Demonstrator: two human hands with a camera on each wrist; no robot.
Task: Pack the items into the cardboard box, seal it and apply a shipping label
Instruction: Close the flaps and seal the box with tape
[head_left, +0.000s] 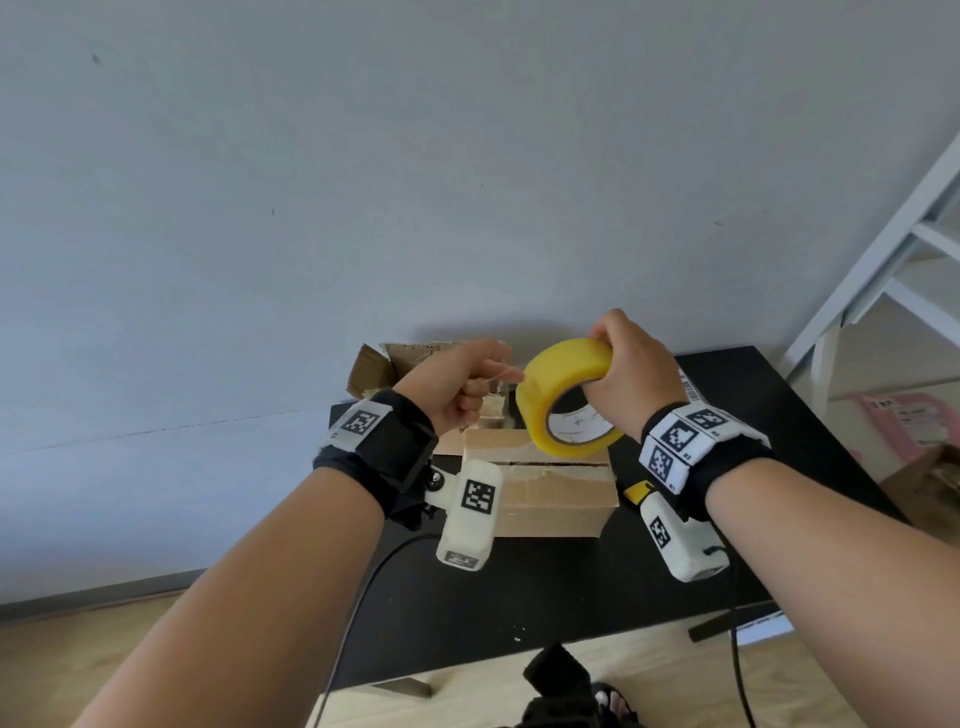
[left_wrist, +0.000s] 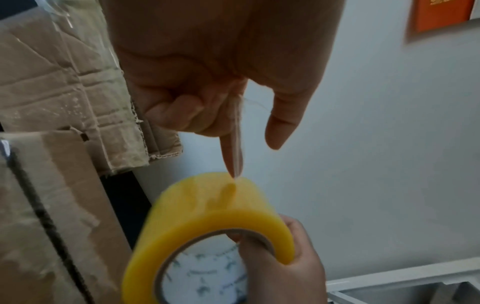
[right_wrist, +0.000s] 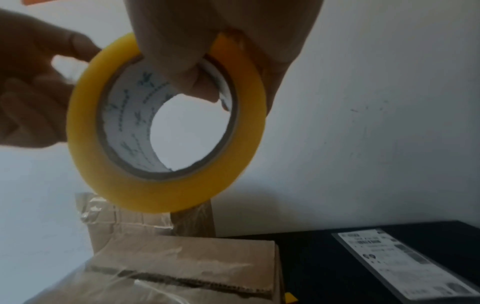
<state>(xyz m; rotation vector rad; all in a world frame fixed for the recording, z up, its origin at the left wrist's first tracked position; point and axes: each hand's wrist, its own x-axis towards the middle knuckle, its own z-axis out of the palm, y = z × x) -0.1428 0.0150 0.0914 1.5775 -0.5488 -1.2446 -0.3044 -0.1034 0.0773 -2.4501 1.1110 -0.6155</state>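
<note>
My right hand (head_left: 615, 364) grips a yellow roll of packing tape (head_left: 566, 400), fingers hooked through its core (right_wrist: 182, 67), and holds it in the air above the cardboard box (head_left: 550, 488). My left hand (head_left: 480, 387) pinches a thin twisted strand of tape (left_wrist: 237, 131) pulled off the roll (left_wrist: 213, 214). The box stands on the black table (head_left: 545, 597) with its top flaps folded down and a dark seam (right_wrist: 182, 281) between them. A shipping label (right_wrist: 400, 261) lies flat on the table to the box's right.
A second, crumpled cardboard box (head_left: 384, 364) with raised flaps stands behind against the wall. A yellow cutter (head_left: 636, 491) lies right of the box. A white frame (head_left: 883, 270) and a pink parcel (head_left: 904, 421) are at the right. A black cable (head_left: 363, 597) hangs off the table's front.
</note>
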